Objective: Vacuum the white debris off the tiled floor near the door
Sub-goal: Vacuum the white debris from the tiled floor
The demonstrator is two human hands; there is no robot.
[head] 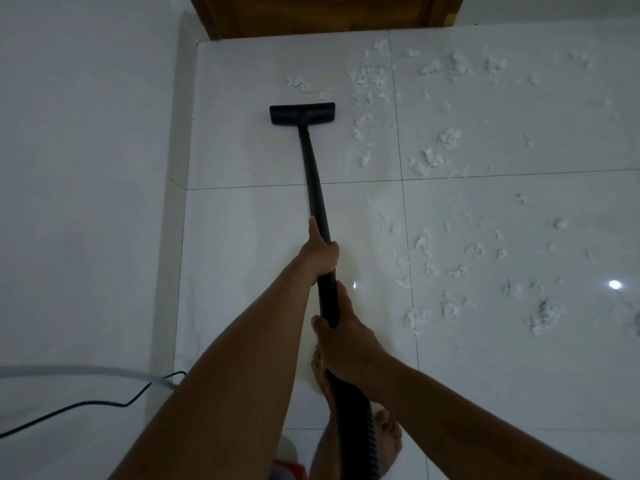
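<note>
Both hands, left (320, 251) ahead of right (343, 344), clamp the wand (313, 174); debris (367, 84) lies right of the nozzle (302, 114), toward the door (325, 15)

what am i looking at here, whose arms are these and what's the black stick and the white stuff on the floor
This is one picture from a camera worn on a person's head, looking down past their own arms. The left hand grips a black vacuum tube higher up; the right hand grips it lower, where the ribbed hose begins. At the tube's far end the flat vacuum head rests on the tiled floor, near a wooden door. White debris lies scattered to the right of the head, not yet picked up. A black cord trails along the left.
</note>
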